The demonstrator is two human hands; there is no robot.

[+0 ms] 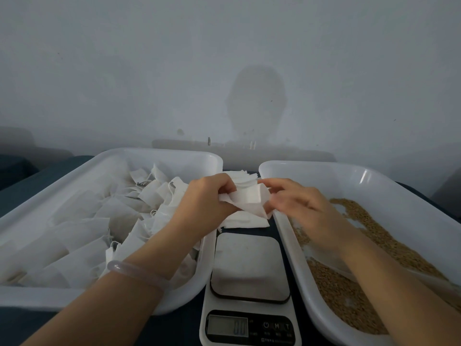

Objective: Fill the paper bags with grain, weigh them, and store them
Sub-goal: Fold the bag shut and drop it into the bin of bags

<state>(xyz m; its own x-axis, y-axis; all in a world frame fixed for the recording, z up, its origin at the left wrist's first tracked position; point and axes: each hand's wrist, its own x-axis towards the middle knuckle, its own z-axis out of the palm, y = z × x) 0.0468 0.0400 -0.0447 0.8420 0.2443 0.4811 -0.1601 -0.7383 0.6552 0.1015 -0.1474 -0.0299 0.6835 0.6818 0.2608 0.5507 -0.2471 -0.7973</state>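
Note:
A small white paper bag (249, 199) is held in the air above the gap between the two trays. My left hand (207, 198) grips its left side and my right hand (294, 199) pinches its right edge. Under and behind it lies a stack of flat empty bags (245, 177), with more sheets (247, 222) just beyond the scale. The digital scale (249, 268) stands between the trays; its steel plate is bare and the display reads 0.0. Brown grain (349, 295) lies in the right tray (324, 171). Several filled bags (112, 221) with strings fill the left tray (74, 299).
A grey wall stands close behind the table and carries my shadow. The tabletop is dark blue. A clear scoop-like piece (331, 262) lies partly under my right forearm in the grain. I wear a pale bangle (139, 274) on my left wrist.

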